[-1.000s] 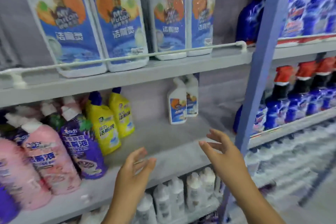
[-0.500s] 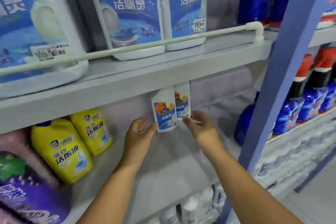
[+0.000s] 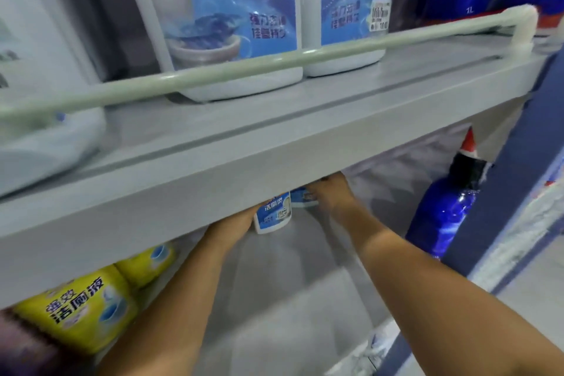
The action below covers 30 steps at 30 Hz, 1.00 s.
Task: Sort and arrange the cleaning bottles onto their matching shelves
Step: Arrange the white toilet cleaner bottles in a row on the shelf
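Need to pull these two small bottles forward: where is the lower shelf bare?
Bare: lower shelf between the arms, from the small white bottles to the front edge. Crowded: yellow bottles left, blue bottle right.

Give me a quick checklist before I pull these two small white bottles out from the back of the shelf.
1. Left hand on the front white bottle: ok, touching its side.
2. Right hand on the rear white bottle: ok.
3. Full grip on each: cannot tell, the upper shelf edge hides the fingers.
4. Path forward between the forearms: ok, bare.
5. Yellow bottles apart from the left arm: ok.
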Motion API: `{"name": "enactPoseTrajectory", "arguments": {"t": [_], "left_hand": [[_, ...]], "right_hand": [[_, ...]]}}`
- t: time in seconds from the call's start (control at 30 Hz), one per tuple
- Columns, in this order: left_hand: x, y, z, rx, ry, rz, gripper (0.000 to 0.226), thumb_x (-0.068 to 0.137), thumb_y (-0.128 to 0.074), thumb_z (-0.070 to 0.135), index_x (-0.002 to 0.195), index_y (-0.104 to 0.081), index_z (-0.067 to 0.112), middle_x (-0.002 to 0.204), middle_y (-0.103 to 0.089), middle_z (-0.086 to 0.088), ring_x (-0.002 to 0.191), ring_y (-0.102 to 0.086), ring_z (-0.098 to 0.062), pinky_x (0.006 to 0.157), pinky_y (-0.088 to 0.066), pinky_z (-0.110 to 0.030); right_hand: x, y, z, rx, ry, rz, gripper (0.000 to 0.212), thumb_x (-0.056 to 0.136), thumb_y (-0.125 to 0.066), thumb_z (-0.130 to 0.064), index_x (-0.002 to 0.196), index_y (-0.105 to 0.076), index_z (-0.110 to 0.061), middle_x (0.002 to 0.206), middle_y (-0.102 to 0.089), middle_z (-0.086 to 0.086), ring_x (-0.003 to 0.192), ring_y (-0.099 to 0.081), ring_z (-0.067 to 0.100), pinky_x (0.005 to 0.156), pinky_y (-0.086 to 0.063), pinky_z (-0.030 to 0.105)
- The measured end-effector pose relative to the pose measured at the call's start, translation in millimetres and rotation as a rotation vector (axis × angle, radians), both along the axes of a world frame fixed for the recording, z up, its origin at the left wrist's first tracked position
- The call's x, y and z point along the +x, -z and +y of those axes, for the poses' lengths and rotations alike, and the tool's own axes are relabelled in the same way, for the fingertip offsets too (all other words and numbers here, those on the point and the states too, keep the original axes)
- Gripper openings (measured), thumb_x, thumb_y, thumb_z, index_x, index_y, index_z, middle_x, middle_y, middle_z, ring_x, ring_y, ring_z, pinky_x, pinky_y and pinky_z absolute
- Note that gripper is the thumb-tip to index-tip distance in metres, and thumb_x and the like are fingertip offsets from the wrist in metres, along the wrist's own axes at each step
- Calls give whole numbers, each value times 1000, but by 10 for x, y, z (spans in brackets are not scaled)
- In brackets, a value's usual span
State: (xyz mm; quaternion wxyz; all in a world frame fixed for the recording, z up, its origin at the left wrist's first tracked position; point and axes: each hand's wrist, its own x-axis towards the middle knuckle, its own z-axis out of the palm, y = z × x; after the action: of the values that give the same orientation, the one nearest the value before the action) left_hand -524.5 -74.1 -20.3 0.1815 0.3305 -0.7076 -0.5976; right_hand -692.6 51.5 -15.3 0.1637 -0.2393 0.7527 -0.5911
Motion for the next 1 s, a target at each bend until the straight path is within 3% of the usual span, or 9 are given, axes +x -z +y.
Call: {"name": "enactPoseTrajectory", "arguments": {"t": [0.13, 0.23, 0.33, 0.47, 0.57, 0.67, 0.8, 0.9, 1.0], "left_hand": [[168, 42, -146, -72, -139, 113, 21, 84, -83, 30, 100, -69, 30, 119, -74, 4, 112, -70, -16, 107, -51, -45], [309, 68, -172, -101, -169, 142, 18, 83, -84, 26, 95, -73, 33, 102, -78, 11, 98, -74, -10, 98, -56, -41], [470, 116, -128, -84, -213, 186, 20, 84, -83, 22, 98, -71, 28, 99, -79, 8, 94, -75, -13, 88, -59, -36], [684, 143, 27, -130, -277, 222, 25, 85, -81, 15, 102, -64, 24, 98, -76, 8, 84, -73, 0, 66, -56, -15], [895, 190, 203, -150, -314, 253, 24, 88, -77, 8, 102, -64, 22, 98, -75, 7, 83, -72, 2, 66, -54, -11], [1163, 259, 452, -158, -360, 279, 25, 89, -77, 14, 107, -64, 24, 101, -76, 8, 89, -73, 0, 71, -56, -14], [1484, 267, 845, -97, -428, 295, 33, 75, -86, 25, 100, -64, 32, 95, -77, 13, 91, -75, -9, 80, -59, -32], [1742, 179, 1201, -38, -450, 275, 39, 69, -88, 34, 101, -66, 36, 105, -77, 5, 100, -75, -20, 86, -60, -44], [2009, 106, 1649, -54, -484, 250, 35, 78, -87, 28, 106, -66, 31, 104, -78, 6, 96, -76, -16, 82, -63, -46]], "right_hand": [[-21, 17, -111, -3, -24, -45, 18, 86, -78, -10, 97, -65, -13, 83, -69, -7, 83, -70, 16, 61, -52, 16], [58, 79, -146, -38, -56, -80, 24, 80, -86, -21, 95, -66, -18, 89, -75, -3, 87, -74, 17, 73, -57, 29], [221, 115, -18, -84, -63, -76, 25, 86, -81, -19, 107, -71, -17, 99, -78, 0, 87, -76, 13, 68, -58, 22], [469, 113, 296, -86, -168, -55, 19, 88, -79, -20, 106, -73, -19, 98, -79, -1, 87, -76, 12, 73, -60, 25], [703, 94, 528, -50, -190, -24, 14, 88, -80, -19, 94, -70, -28, 89, -76, -10, 79, -74, 3, 73, -59, 21], [1013, 102, 804, -109, -211, -85, 16, 87, -80, -15, 96, -71, -26, 86, -77, -10, 73, -74, 0, 56, -51, 11], [1364, 68, 1222, -115, -270, -62, 14, 88, -80, -17, 94, -71, -26, 81, -77, -16, 74, -73, -2, 58, -50, 10], [1577, 37, 1497, -92, -303, -27, 14, 87, -81, -18, 89, -70, -26, 81, -76, -16, 73, -71, -6, 57, -49, 9], [1800, 13, 1776, -88, -319, -12, 11, 86, -81, -19, 89, -71, -24, 82, -77, -11, 77, -73, 1, 58, -50, 11]]}}
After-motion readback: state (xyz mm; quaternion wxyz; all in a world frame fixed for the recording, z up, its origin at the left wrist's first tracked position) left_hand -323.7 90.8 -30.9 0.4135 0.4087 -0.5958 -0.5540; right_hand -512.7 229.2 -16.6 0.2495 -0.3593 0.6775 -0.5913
